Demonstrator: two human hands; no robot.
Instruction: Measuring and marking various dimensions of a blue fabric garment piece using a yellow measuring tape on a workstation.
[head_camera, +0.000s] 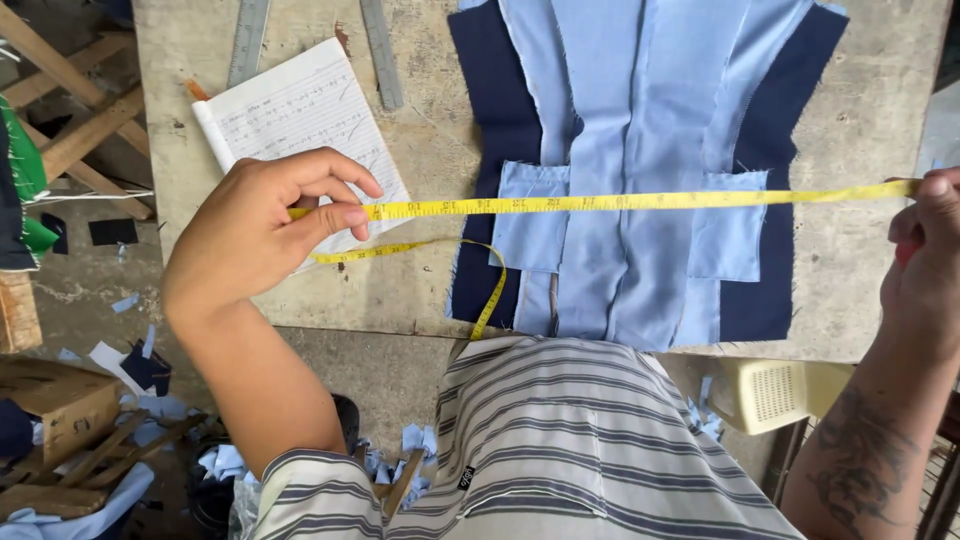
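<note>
Both hands, left hand (255, 235) and right hand (925, 235), stretch a yellow tape measure (620, 203) (taut) across light-blue fabric pieces (640, 150)

A brown cardboard box (60, 405) sits on the floor, well below and left of the left hand's fingers (345, 200).

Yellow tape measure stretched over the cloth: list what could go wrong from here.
1. The tape measure hangs above the light blue fabric pieces, so a reading may be off.
2. Its loose tail drapes onto the dark blue fabric and might drag it.
3. The left hand grips by fingers only; it may slip.
</note>
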